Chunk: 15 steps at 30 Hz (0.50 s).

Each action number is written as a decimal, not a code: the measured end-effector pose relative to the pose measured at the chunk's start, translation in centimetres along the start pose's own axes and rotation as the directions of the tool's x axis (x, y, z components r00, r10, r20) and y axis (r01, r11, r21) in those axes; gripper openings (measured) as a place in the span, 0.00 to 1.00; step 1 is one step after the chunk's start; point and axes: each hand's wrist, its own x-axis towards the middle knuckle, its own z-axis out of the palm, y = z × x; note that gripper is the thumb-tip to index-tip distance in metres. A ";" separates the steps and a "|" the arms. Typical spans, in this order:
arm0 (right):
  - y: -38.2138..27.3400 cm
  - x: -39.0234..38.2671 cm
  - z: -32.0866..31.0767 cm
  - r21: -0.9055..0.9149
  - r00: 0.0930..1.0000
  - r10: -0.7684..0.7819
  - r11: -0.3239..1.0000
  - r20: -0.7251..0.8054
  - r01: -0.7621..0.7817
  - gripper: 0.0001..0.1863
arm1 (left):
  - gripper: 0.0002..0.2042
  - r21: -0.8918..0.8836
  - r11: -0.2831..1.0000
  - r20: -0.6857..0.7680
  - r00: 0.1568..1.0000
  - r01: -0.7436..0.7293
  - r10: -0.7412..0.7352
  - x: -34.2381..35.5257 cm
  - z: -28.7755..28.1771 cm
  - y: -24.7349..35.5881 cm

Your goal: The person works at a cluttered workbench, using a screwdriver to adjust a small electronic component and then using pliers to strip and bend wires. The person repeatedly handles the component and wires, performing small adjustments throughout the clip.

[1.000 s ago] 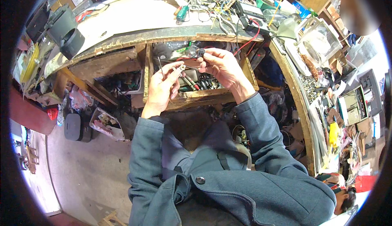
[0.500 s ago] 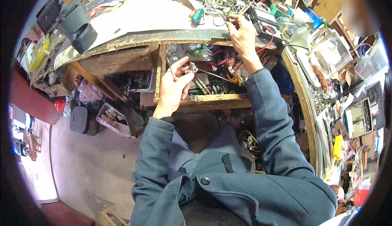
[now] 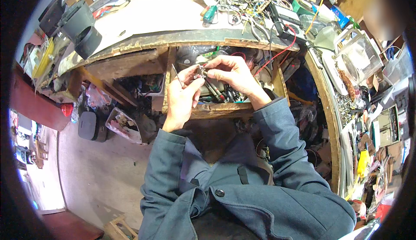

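Above an open drawer, my left hand (image 3: 181,99) pinches a small shiny metal part (image 3: 201,71) between thumb and fingers. A thin dark rod (image 3: 177,75) also sticks up between the fingers of that hand. My right hand (image 3: 234,74) meets it from the right, thumb and forefinger closed at the same metal part. Whether those fingertips hold a further small piece cannot be made out. Beneath both hands, the wooden drawer (image 3: 225,107) contains pliers-like handles, red wire and other tools, partly covered by the hands.
On the bench (image 3: 143,16) lie a green-handled screwdriver (image 3: 210,13), pliers (image 3: 259,31) and heaped small tools. A black meter-like device (image 3: 286,23) with a red wire stands to their right. Grey pipe fittings (image 3: 82,29) stand at the left; a clear plastic container (image 3: 357,53) is at the right.
My right hand has come down from the tools on the bench to the metal part in my left hand. The left hand has stayed nearly in place.
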 end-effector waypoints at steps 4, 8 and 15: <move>0.3 0.0 0.4 0.060 1.000 -0.028 0.998 0.002 0.028 0.07 | 0.18 0.008 1.000 0.018 1.000 0.008 -0.008 0.2 0.1 -0.1; 0.7 -0.1 0.5 0.018 1.000 -0.019 1.000 -0.011 0.019 0.07 | 0.17 0.036 0.999 -0.012 1.000 -0.008 0.009 0.0 0.4 -0.2; 0.1 -0.2 0.7 0.037 0.999 -0.036 0.999 -0.007 0.036 0.06 | 0.17 0.084 0.995 -0.081 0.994 -0.062 0.068 0.0 0.7 -0.6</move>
